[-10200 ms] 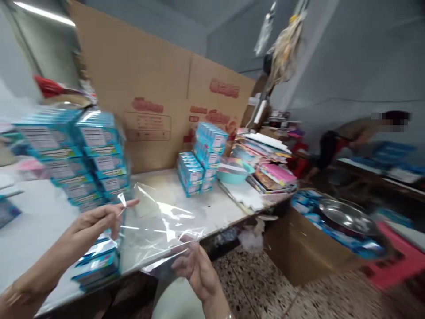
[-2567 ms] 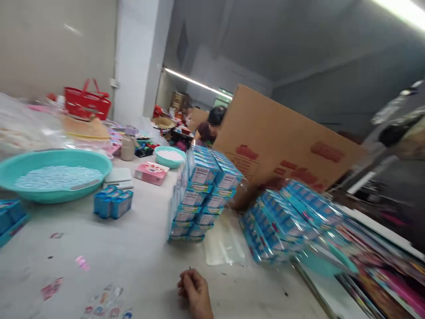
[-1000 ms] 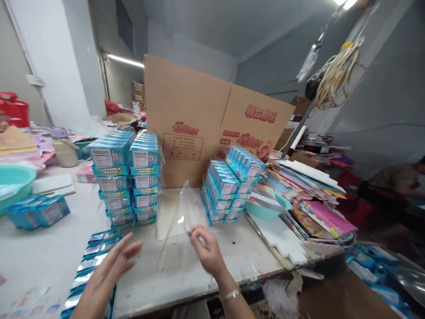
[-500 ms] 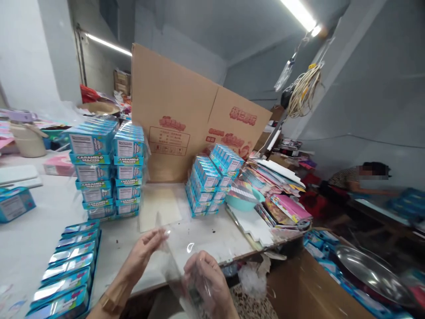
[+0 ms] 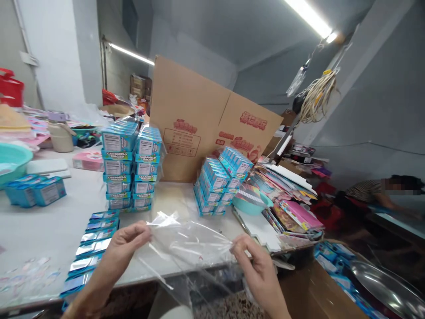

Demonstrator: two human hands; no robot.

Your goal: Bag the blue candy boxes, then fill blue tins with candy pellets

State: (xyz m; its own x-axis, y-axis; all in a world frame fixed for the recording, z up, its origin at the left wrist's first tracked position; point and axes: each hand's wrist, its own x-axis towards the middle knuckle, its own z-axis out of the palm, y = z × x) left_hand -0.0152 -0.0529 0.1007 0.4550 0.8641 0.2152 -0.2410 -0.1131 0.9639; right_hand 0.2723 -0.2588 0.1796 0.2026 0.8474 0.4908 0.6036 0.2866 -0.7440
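A clear plastic bag [image 5: 189, 241] is stretched between my two hands above the table's front edge. My left hand [image 5: 131, 237] pinches its left edge between thumb and fingers. At the opposite edge my right hand [image 5: 247, 252] is closed on the film, which creases toward the fingertips. Left of my left hand lies a row of blue candy boxes [image 5: 89, 243] in a tray. Behind it rise two tall stacks of blue boxes [image 5: 117, 167] lettered "Caramelo Macizo". A lower group of wrapped blue boxes [image 5: 215, 177] stands beyond my right hand.
A large cardboard sheet [image 5: 192, 102] stands upright behind the stacks. To the right are a turquoise basin [image 5: 250, 204] and piled printed card [image 5: 292, 212]. An open carton [image 5: 305, 279] and steel bowl [image 5: 381, 283] sit lower right. A person [image 5: 375, 190] bends over a table farther right.
My hands have moved apart, spreading the plastic bag wide between them. The right hand has risen and gone right. The view has shifted left, showing more of the table's left side.
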